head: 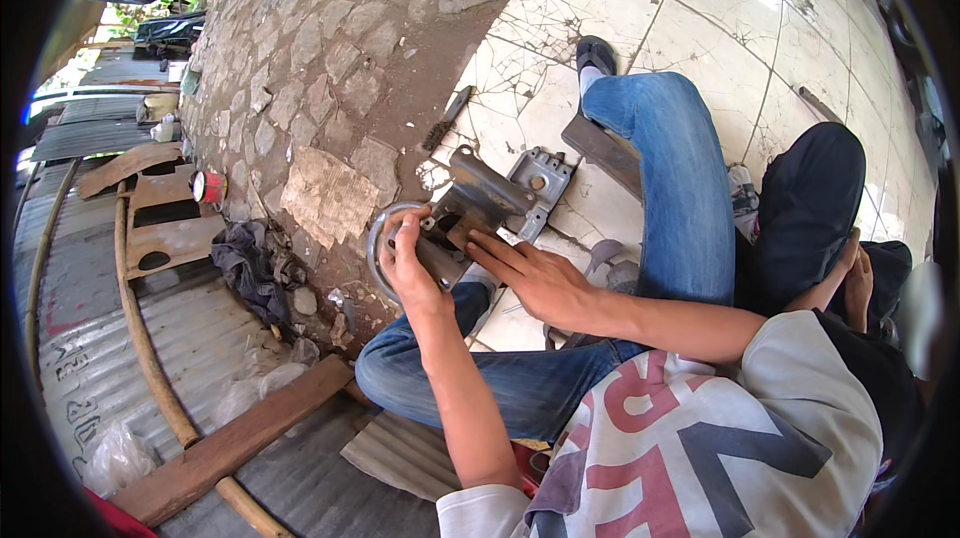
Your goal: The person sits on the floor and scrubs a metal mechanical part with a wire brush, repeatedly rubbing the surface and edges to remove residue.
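My left hand grips a grey metal part with a round rim, which looks joined to a dark metal cylinder. Against its dark opening, my right hand presses a small brown piece, perhaps sandpaper, under its outstretched fingers. Beyond the cylinder, a grey cast metal housing lies on the cracked tiles. A brush with dark bristles rests at the tile edge.
Flattened cardboard lies on the stone paving. A wooden block is beside my raised knee. Another person's dark-clad knee is at the right. Corrugated sheets, a wooden plank and a dark cloth are at the left.
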`<action>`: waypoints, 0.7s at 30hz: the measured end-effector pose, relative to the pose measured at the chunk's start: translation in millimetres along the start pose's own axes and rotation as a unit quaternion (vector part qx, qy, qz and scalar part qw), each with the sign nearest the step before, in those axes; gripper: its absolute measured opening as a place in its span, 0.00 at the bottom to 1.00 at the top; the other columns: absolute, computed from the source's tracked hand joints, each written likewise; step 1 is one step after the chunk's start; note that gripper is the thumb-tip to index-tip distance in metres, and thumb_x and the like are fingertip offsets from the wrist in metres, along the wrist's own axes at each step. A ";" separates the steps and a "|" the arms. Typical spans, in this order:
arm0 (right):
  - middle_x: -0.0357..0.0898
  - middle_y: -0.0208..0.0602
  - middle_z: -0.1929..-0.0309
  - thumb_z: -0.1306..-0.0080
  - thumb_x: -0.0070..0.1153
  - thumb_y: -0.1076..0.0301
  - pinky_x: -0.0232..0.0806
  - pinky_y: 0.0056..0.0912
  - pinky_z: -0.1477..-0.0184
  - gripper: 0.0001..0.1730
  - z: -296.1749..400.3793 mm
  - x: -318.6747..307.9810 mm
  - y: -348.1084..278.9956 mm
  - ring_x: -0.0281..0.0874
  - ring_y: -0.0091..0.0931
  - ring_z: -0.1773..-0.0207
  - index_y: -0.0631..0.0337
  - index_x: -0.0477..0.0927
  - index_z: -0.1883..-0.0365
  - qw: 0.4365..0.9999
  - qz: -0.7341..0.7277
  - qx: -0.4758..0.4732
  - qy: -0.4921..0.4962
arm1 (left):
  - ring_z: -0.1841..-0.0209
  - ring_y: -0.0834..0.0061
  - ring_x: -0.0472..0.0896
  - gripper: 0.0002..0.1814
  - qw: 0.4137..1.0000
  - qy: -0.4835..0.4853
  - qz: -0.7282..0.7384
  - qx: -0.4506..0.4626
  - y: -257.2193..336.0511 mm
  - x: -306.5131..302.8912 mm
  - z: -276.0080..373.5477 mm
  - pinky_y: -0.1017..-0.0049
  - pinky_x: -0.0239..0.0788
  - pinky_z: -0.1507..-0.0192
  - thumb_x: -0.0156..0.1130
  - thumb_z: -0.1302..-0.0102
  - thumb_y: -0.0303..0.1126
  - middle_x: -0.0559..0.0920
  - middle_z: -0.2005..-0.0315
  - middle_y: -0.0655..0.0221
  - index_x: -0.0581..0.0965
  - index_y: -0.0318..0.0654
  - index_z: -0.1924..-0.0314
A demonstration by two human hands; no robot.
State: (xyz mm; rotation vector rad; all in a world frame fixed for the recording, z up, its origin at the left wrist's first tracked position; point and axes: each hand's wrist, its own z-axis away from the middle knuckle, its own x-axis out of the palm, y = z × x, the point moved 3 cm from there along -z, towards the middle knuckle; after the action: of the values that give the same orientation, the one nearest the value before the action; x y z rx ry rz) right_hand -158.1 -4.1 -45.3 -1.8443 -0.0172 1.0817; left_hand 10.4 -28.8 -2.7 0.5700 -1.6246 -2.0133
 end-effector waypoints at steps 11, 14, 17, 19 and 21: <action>0.56 0.47 0.22 0.38 0.50 0.83 0.77 0.42 0.45 0.41 -5.6 -10.5 -0.4 0.79 0.44 0.41 0.61 0.60 0.24 0.991 -0.132 0.000 -0.025 | 0.55 0.72 0.79 0.11 0.999 0.004 0.032 0.000 3.3 -5.3 -5.9 0.73 0.69 0.48 0.60 0.33 0.35 0.83 0.61 0.65 0.82 0.34 0.63; 0.56 0.49 0.22 0.36 0.50 0.82 0.76 0.42 0.44 0.40 3.1 -12.7 -4.5 0.76 0.46 0.36 0.61 0.59 0.24 0.964 -0.266 0.022 0.006 | 0.55 0.73 0.79 0.11 0.999 0.007 0.030 -0.021 1.0 -11.1 -7.0 0.72 0.69 0.48 0.59 0.33 0.34 0.84 0.61 0.64 0.82 0.34 0.62; 0.51 0.53 0.21 0.35 0.50 0.81 0.75 0.41 0.39 0.40 -4.7 -10.7 -6.0 0.70 0.47 0.30 0.64 0.56 0.23 0.983 -0.182 0.005 0.000 | 0.55 0.74 0.79 0.10 0.999 -0.009 0.033 -0.022 0.2 -5.5 -3.2 0.73 0.68 0.47 0.58 0.32 0.33 0.84 0.61 0.66 0.82 0.33 0.62; 0.53 0.47 0.20 0.38 0.50 0.82 0.79 0.42 0.48 0.43 -3.6 -1.4 -4.6 0.77 0.44 0.38 0.60 0.57 0.23 0.994 -0.113 -0.010 0.005 | 0.55 0.75 0.79 0.10 0.999 -0.009 0.024 -0.019 2.3 3.3 -1.7 0.73 0.67 0.46 0.58 0.32 0.33 0.84 0.61 0.66 0.82 0.33 0.62; 0.54 0.44 0.20 0.40 0.51 0.82 0.81 0.43 0.54 0.44 3.0 -0.6 -3.6 0.81 0.42 0.44 0.57 0.57 0.22 0.998 -0.056 0.008 -0.031 | 0.54 0.74 0.79 0.10 0.999 -0.034 0.023 0.005 -1.5 0.5 -1.0 0.73 0.67 0.45 0.58 0.31 0.32 0.84 0.60 0.66 0.82 0.32 0.61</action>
State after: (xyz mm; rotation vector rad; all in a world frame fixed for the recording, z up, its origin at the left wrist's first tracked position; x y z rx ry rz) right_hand -159.0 -0.3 -42.7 -1.7727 -0.1470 1.0579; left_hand 10.5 -29.6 -4.4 0.4688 -1.6714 -2.0127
